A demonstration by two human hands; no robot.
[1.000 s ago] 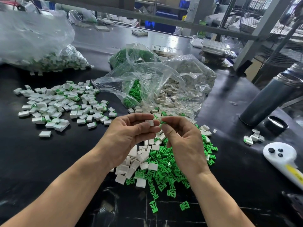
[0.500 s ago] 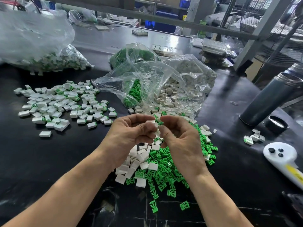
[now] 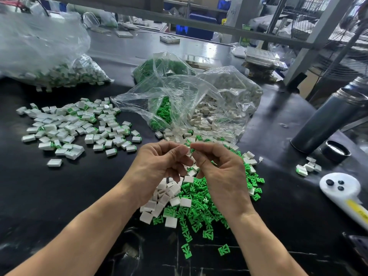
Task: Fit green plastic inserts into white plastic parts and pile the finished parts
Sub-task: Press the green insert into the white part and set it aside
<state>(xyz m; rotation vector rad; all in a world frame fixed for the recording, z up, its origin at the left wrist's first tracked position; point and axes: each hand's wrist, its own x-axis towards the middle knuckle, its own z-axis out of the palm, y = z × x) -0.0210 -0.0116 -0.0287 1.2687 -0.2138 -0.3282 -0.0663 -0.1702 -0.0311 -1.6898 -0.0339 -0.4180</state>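
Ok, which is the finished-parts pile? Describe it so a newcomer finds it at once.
Start at the big clear bag on the black table's far left. Just in front of it lies the finished-parts pile: white blocks with green showing at their edges, unlike the loose mix under the hands.

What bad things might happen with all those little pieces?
The green insert pinched between the left hand and right hand is tiny, so it might slip and drop into the loose pile. Stray green inserts near the table's front edge might get knocked off.
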